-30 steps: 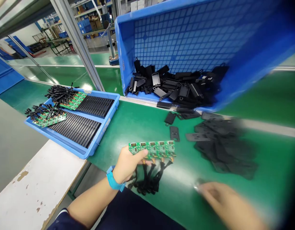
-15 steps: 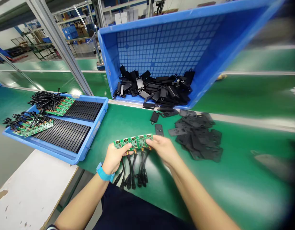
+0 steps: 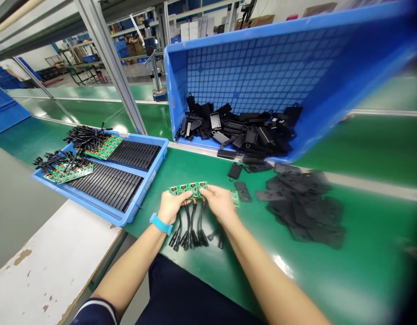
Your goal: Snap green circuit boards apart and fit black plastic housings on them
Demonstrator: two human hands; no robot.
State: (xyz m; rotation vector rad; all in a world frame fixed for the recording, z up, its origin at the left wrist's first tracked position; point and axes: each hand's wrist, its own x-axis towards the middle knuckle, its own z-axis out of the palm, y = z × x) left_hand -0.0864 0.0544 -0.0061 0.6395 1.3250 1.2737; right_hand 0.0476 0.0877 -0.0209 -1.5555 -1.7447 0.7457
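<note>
A strip of green circuit boards (image 3: 194, 191), four small displays showing along it, is held just above the green table (image 3: 191, 163) in front of me. My left hand (image 3: 171, 205) pinches its left part, thumb on top; my right hand (image 3: 218, 201) pinches the right end, thumb likewise on the face. Past my right hand shows a single green board (image 3: 234, 197), seemingly apart from the strip, though my fingers hide any join. Black cables (image 3: 194, 235) hang from the near edge, ending in plugs. I judge the step in hand to be parting boards from the strip; the next move calls for a steady left grip and untangled cables. Farther right lies a blurred pile of flat black pieces (image 3: 306, 205). Beyond, at the far side, a big blue crate (image 3: 245, 67) stands tipped with its opening toward me, black casings (image 3: 252, 135) heaped along its lower side. On the left, a shallow blue tray (image 3: 145, 188) holds slim black parts (image 3: 108, 187) in two close-set rows, with more cabled green boards (image 3: 108, 146) lying over their left ends.
</note>
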